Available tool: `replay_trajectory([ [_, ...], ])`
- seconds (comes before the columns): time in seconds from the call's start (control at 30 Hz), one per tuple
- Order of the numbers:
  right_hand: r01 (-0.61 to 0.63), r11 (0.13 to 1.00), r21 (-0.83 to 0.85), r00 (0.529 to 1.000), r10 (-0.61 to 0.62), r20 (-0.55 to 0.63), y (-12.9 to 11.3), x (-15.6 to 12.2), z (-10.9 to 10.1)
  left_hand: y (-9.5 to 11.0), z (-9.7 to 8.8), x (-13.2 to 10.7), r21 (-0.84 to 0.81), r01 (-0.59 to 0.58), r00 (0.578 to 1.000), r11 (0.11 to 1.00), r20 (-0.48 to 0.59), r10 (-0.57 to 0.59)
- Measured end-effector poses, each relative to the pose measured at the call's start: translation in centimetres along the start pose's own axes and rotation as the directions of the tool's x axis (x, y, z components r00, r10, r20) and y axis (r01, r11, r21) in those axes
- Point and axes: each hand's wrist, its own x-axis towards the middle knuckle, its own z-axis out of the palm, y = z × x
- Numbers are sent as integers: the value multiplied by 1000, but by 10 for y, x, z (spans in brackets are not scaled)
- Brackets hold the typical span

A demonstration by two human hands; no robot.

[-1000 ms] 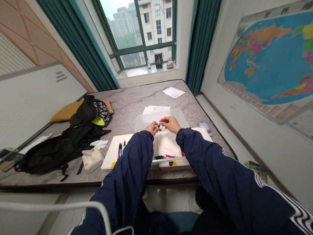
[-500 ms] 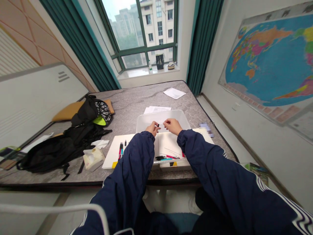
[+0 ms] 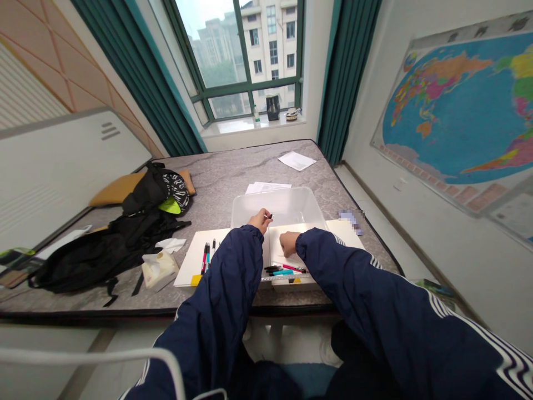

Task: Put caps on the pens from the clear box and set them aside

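Pinching a small dark piece between its fingertips: that's the left hand, seen against the clear plastic bin. Probably a pen part, but too small to confirm. Right hand is low over the white panel, fingers curled under and hidden, so can't tell if it grips anything. Just nearside of it: black pens, a teal pen, a red pen. Handling guess: dark piece is very light, rigid, likely smooth plastic, easy to drop; fingertip hold on its sides suits it. Pens should be light and stiff too, prone to rolling; take them mid-barrel. Bin looks like thin, slightly flexible plastic, best held by the rim. Text: none legible. World map labels too small, same for the printed sheets behind the bin and the bottle by the window. Tissue pack: no brand readable.
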Motion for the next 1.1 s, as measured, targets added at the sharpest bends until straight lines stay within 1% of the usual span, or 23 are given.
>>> replay_trajectory([
  [0.07,21,999,29,998,-19,-66,1,1,-2,-1,1,1,-14,12,1000,1000,-18,-12],
  [0.1,24,997,70,993,-16,-117,3,1,-5,-2,1,2,-19,19,999,1000,-28,-19],
  [0.13,24,991,128,982,1,-189,4,1,-9,-3,1,2,-22,29,999,999,-36,-30],
  [0.17,24,979,201,958,35,-284,6,1,-14,-4,2,3,-25,44,998,999,-43,-45],
  [0.2,26,958,286,917,90,-387,8,2,-19,-5,2,3,-26,62,997,998,-49,-64],
  [0.23,41,923,383,854,167,-493,10,2,-25,-6,2,3,-26,80,995,996,-55,-81],
  [0.27,75,870,488,783,251,-569,12,2,-31,-7,2,3,-23,92,994,996,-59,-93],
  [0.3,133,799,587,719,330,-612,14,1,-36,-7,2,3,-18,96,994,995,-59,-97],
  [0.33,205,714,669,671,395,-627,15,1,-40,-8,3,3,-9,92,994,996,-55,-93],
  [0.37,280,625,729,645,439,-625,16,0,-43,-8,3,3,1,83,996,997,-45,-83],
  [0.4,351,543,763,633,463,-620,17,-1,-45,-8,3,3,11,73,997,997,-29,-72],
  [0.43,413,477,776,626,470,-622,17,-2,-47,-8,4,3,17,63,998,998,-11,-63],
  [0.47,464,431,774,619,468,-631,16,-3,-48,-8,4,3,22,55,998,998,5,-55],
  [0.53,542,377,752,601,452,-659,14,-5,-49,-8,4,3,28,46,999,999,26,-46],
  [0.6,582,346,736,591,441,-675,13,-6,-49,-9,4,3,37,35,999,999,31,-36],
  [0.8,613,287,736,624,396,-674,12,-4,-47,-11,3,4,64,5,999,998,32,-7],
  [0.93,633,256,730,639,361,-680,12,-1,-45,-11,3,4,44,-3,1000,999,29,2],
  [1.03,626,261,735,652,341,-677,12,-1,-44,-11,4,4,41,-24,999,999,32,23],
  [1.1,615,290,733,653,333,-680,11,-1,-43,-10,4,3,33,-46,999,998,30,45],
])
